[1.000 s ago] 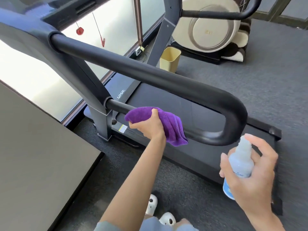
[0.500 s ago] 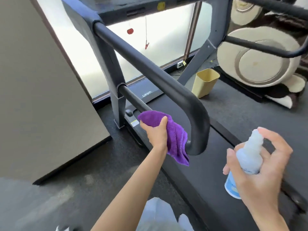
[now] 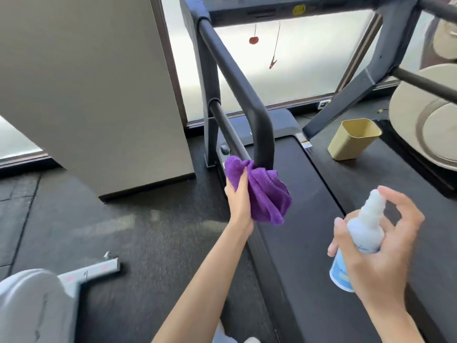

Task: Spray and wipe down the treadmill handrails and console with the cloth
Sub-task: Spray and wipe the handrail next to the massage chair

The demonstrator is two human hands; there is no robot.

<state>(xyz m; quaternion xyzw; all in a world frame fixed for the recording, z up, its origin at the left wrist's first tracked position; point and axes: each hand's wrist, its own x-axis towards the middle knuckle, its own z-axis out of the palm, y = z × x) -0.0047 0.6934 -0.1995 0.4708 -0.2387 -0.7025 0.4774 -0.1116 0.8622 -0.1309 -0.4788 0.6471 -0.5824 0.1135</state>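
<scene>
My purple microfibre cloth [image 3: 262, 191] is bunched around the rounded end of the black padded treadmill handrail [image 3: 237, 82], right where the upper bar curves down to meet the thinner lower bar. My left hand [image 3: 238, 196] grips the cloth from the left, fingers curled into its folds, and a loose flap hangs below the bend.

My right hand [image 3: 378, 253] holds the white plastic spray bottle with the blue label [image 3: 358, 241] well apart from the rail, over the black treadmill belt [image 3: 309, 219]. My fingers [image 3: 400, 211] wrap around the bottle body; the upper ones are lifted off the nozzle and loosely spread, so I judge I am not pressing the pump.

I judge the step in hand is wiping this left handrail, now at its near end. Of the 2 handrails, the far one shows only as dark bars at the upper right, and the console [image 3: 272, 11] sits along the top edge; both appear to remain. The next move likely calls for bringing the nozzle toward the next surface, spraying, then following with the cloth.

Beyond the treadmill stand a yellow square bin [image 3: 353, 139], a cream round machine [image 3: 425, 120], a tall grey panel [image 3: 86, 82] and a bright window [image 3: 309, 65], in front of which a red safety clip [image 3: 272, 63] dangles.
</scene>
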